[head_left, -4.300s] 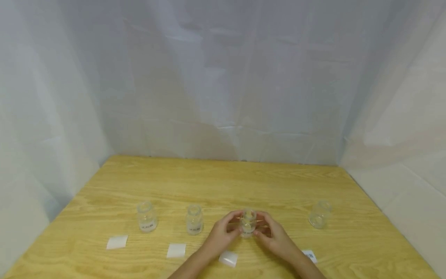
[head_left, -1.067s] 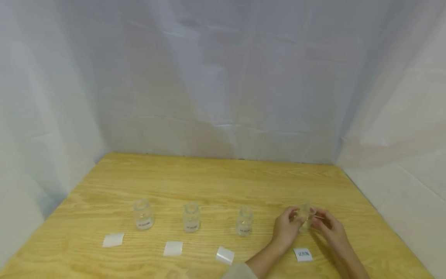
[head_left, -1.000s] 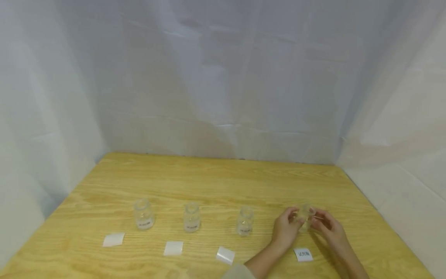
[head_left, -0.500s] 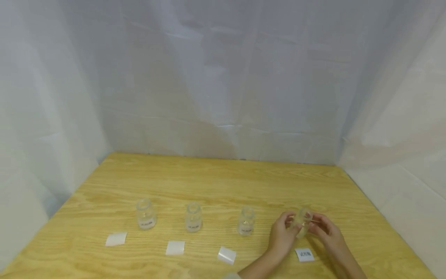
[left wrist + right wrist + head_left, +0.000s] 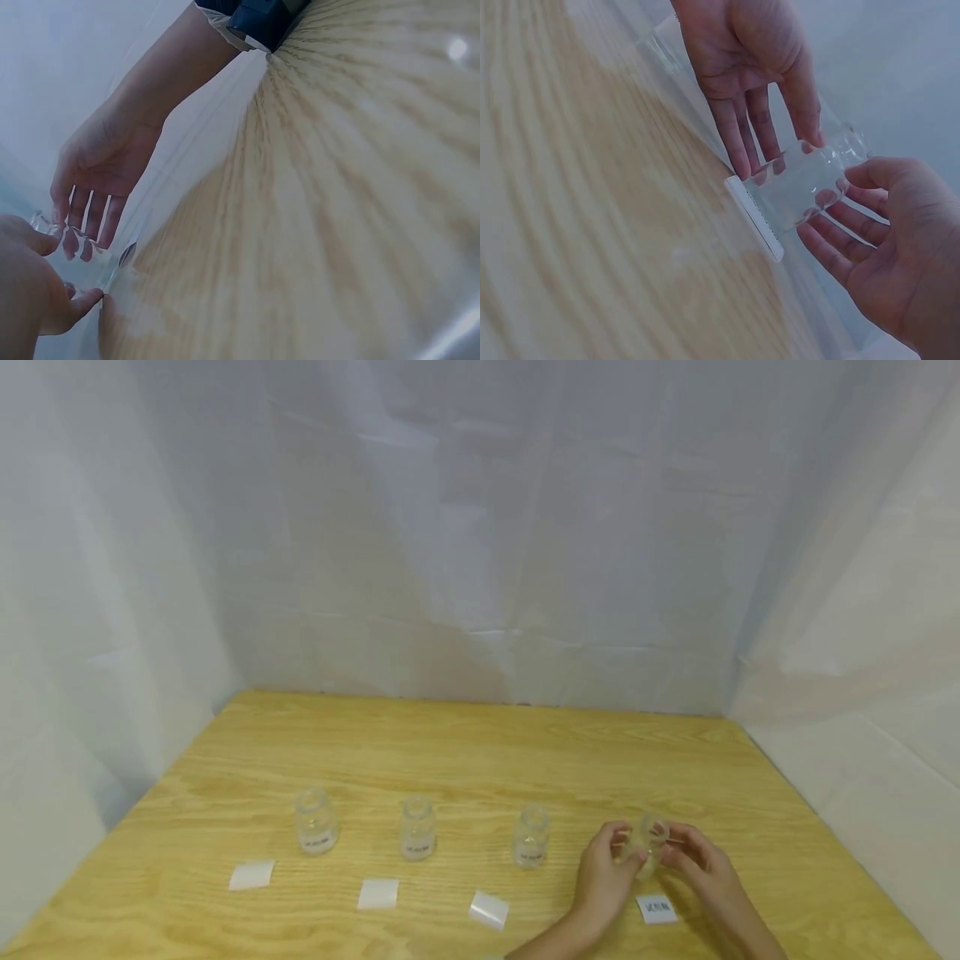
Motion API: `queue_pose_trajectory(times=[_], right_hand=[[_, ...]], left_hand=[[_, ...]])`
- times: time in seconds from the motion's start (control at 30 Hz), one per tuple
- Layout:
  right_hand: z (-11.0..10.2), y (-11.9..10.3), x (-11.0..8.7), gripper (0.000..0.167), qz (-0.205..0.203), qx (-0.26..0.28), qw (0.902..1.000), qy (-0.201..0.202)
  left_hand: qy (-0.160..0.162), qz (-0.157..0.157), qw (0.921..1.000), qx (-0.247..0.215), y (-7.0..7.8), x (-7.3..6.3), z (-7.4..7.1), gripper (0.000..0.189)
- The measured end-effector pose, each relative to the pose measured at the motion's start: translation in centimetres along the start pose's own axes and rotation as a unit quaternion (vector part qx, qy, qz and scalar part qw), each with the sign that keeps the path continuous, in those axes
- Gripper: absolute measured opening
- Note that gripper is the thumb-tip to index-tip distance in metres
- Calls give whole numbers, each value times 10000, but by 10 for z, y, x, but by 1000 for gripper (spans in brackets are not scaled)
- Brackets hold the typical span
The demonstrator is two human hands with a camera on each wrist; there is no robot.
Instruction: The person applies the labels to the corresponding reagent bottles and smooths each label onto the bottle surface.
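Note:
In the head view a clear glass jar (image 5: pixel 651 843) is held between both hands at the right of the table. My left hand (image 5: pixel 606 870) grips its left side, thumb at the front. My right hand (image 5: pixel 705 864) pinches the other side. Its mouth tilts a little to the right. The right wrist view shows fingertips of both hands through the jar's wall (image 5: pixel 802 187). Just in front of it lies a white label (image 5: pixel 656 909) with dark lettering. No label shows on the held jar.
Three glass jars stand in a row to the left, the left one (image 5: pixel 316 823), the middle one (image 5: pixel 417 829) and the right one (image 5: pixel 531 837), each with a lettered label. White slips (image 5: pixel 378 894) lie before them on the wooden table (image 5: pixel 480 743). White sheeting (image 5: pixel 480 527) surrounds it.
Both hands have left the third jar, which stands alone now, and moved right to the last jar. Over the last second they have brought it slightly nearer and to the left.

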State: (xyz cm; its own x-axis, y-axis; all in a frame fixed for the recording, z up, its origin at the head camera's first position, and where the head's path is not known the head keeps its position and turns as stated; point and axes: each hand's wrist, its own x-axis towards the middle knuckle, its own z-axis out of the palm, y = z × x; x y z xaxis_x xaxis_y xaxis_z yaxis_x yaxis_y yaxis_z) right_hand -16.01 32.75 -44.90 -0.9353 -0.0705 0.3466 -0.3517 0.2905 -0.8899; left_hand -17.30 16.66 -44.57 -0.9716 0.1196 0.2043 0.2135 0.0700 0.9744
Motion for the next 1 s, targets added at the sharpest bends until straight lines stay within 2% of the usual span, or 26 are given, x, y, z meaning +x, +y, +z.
queue_pose_trajectory(times=[0.17, 0.37, 0.57, 0.63, 0.77, 0.83, 0.87, 0.93, 1.0], right_hand=[[2, 1, 1, 27, -98, 125, 9999, -1], [1, -4, 2, 27, 243, -501, 9984, 132], [-7, -3, 0, 22, -384, -342, 9985, 197], [-9, -4, -4, 20, -176, -496, 9983, 249], [-11, -5, -13, 21, 666, -1202, 9905, 99], [-12, -5, -15, 22, 848, -1507, 9847, -201], [-14, -5, -16, 22, 825, -1621, 9825, -404], [-17, -4, -17, 22, 716, -1770, 9777, -875], [-22, -3, -18, 24, 514, -1771, 9730, -1385]], left_hand=[[6, 78, 9999, 100, -1, -1, -2, 32], [-171, -43, 9995, 257, -3, -3, -7, 37], [-281, -22, 9977, 609, -3, -9, -12, 42], [-311, 26, 9968, 738, -3, -12, -13, 39], [-489, 53, 9925, 1123, -4, -20, -15, 30], [-652, 210, 9852, 1574, -5, -24, -16, 26], [-769, 322, 9788, 1873, -6, -26, -16, 24], [-944, 710, 9589, 2580, -7, -28, -17, 23], [-1061, 1094, 9341, 3228, -8, -29, -17, 25]])
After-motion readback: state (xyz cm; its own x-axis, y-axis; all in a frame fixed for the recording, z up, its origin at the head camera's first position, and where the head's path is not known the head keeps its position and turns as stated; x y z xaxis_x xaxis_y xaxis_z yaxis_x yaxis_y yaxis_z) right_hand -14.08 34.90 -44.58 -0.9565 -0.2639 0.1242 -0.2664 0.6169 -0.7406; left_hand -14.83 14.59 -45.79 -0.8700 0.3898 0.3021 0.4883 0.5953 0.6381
